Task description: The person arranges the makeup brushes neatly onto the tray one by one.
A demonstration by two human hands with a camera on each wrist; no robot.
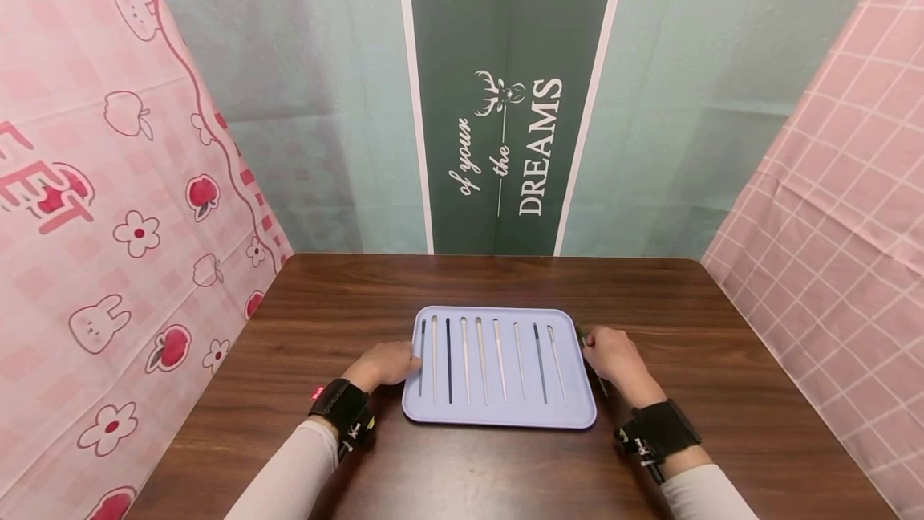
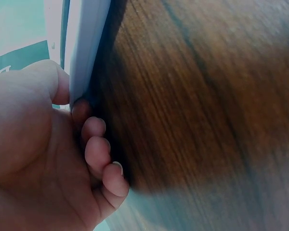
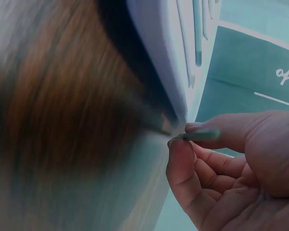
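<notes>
A lavender tray (image 1: 498, 417) lies on the table, bearing a row of slim makeup brushes (image 1: 481, 359) in beige, blue and black, heads toward the far side. My left hand (image 1: 386, 363) grips the tray's left rim, thumb on the rim and fingers curled beneath; the rim (image 2: 84, 43) shows in the left wrist view. Beside the tray's right edge, my right hand (image 1: 617, 355) pinches a thin dark green brush (image 1: 603, 386) between thumb and index finger. In the right wrist view one end of that brush (image 3: 204, 135) sticks out past the fingertips; its far part is blurred.
The brown wooden table (image 1: 469, 472) extends around the tray. A green curtain (image 1: 346, 103) with printed lettering hangs behind its far edge. Pink patterned cloths hang on the left (image 1: 94, 263) and right (image 1: 844, 223) sides.
</notes>
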